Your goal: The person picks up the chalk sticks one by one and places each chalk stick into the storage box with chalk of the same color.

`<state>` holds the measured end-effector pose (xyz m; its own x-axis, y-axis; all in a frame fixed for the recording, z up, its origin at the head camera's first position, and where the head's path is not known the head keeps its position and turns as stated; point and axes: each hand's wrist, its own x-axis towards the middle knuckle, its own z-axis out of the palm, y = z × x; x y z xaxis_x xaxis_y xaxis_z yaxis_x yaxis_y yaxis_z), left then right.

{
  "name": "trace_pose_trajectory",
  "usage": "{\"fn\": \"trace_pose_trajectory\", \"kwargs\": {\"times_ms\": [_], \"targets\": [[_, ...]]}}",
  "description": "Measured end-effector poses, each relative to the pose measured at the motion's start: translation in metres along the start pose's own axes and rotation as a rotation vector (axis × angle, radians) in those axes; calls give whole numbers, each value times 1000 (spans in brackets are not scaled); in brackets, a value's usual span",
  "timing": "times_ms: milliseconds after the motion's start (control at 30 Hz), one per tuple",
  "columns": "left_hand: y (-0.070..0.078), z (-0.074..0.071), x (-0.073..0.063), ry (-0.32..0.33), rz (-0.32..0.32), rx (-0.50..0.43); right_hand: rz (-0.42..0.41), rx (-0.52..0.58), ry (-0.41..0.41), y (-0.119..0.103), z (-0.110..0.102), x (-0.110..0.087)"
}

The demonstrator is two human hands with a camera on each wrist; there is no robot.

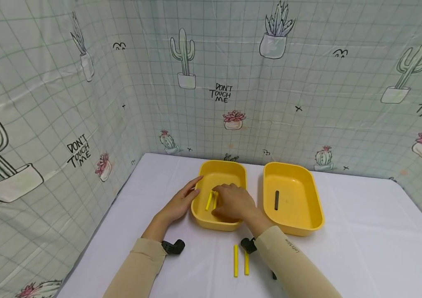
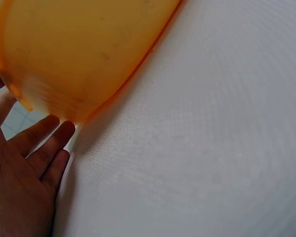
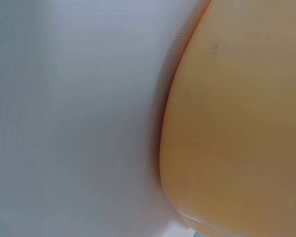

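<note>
My left hand [image 1: 178, 205] rests at the left side of the left yellow tray [image 1: 221, 166], its fingers fairly straight. In the left wrist view, the fingers [image 2: 48, 143] lie against the orange-looking outer wall of this tray [image 2: 84, 54]. Inside the tray, my right hand [image 1: 234, 201] reaches down and pinches a thin yellow stick [image 1: 215, 200] between thumb and fingertips. Another yellow stick [image 1: 208, 200] lies just left of it on the tray floor. Only the tray's outer wall [image 3: 237, 118] and white cloth show in the right wrist view; the right fingers are hidden there.
A second yellow tray [image 1: 302, 194] stands to the right, with a black stick [image 1: 276, 200] in it. Two yellow sticks [image 1: 235, 260] lie on the white tablecloth [image 1: 363, 231] in front, beside the right forearm. A dark tip [image 1: 274, 275] peeks out under the sleeve. Patterned cloth walls rise behind and left.
</note>
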<state>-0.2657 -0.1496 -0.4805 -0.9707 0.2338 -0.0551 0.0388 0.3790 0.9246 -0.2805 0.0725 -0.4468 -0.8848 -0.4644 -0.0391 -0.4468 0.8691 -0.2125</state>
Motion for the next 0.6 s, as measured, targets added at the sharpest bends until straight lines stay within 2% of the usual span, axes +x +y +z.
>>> {"fn": "trace_pose_trajectory", "kwargs": {"times_ms": [167, 300, 600], "targets": [[-2, 0, 0, 0, 8, -1, -16, 7, 8, 0, -1, -1], [-2, 0, 1, -10, 18, -3, -21, 56, 20, 1, -4, -1], [-3, 0, 2, -7, 24, 1, -66, 267, 19, 6, -12, -6]]}}
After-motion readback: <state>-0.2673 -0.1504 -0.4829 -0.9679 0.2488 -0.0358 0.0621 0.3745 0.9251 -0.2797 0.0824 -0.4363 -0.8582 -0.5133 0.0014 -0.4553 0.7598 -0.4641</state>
